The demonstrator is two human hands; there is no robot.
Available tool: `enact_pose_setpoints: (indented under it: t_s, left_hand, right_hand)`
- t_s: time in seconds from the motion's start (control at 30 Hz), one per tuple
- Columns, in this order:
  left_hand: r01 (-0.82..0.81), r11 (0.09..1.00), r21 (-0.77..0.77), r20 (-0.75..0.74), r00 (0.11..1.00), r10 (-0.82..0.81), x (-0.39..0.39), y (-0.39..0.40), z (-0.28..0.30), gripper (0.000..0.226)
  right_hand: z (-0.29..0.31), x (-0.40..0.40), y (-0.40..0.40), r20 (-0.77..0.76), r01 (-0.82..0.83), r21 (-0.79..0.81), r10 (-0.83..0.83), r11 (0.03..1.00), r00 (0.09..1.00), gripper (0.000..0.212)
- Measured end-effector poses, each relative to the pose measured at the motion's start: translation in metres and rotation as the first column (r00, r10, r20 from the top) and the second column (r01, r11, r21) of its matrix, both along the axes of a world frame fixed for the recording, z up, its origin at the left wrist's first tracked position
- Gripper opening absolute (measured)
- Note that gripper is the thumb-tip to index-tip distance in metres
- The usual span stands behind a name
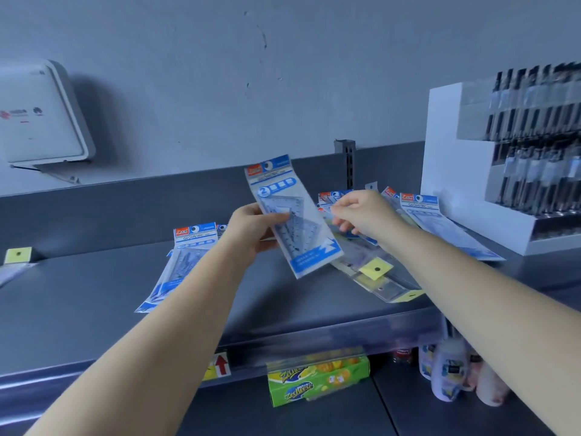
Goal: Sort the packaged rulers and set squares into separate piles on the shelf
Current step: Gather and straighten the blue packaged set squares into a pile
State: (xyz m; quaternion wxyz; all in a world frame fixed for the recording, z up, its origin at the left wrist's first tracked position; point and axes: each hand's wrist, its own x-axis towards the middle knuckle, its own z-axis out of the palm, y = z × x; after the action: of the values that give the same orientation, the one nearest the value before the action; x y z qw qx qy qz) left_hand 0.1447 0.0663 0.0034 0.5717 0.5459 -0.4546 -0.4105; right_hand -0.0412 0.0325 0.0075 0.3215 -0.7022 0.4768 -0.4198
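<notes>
Left hand (pixel 251 231): fingers grasp set-square pack (pixel 292 215), raised above shelf (pixel 94 287).
Right hand (pixel 361 215): fingers loosely curled, reaching into mixed heap (pixel 371 265); grasp on anything, we cannot tell.
Set-square pile (pixel 185 259): left, beneath forearm.
Step, we judge: sorting midway. Next: lay held pack on left pile.
Far: white display stand (pixel 471 171).

Tilted blue-white set-square pack (pixel 292 215) above shelf (pixel 94 287)

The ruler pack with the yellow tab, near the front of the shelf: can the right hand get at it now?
Probably yes. The right hand is open and holds nothing, and the ruler pack lies just below it with its top bare. The set square pack in the left hand sits off to the side, not over it.
</notes>
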Motion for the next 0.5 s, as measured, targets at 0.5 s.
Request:
enact_pose_setpoints:
  t_s: [0.5]
  left_hand:
    - [-0.097,0.994,0.048,-0.059,0.993,0.100,0.029,0.002,-0.005,0.012]
  right_hand:
    - [-0.013,0.018,0.001,-0.826,0.123,-0.115,-0.164,0.986,0.539,0.048]
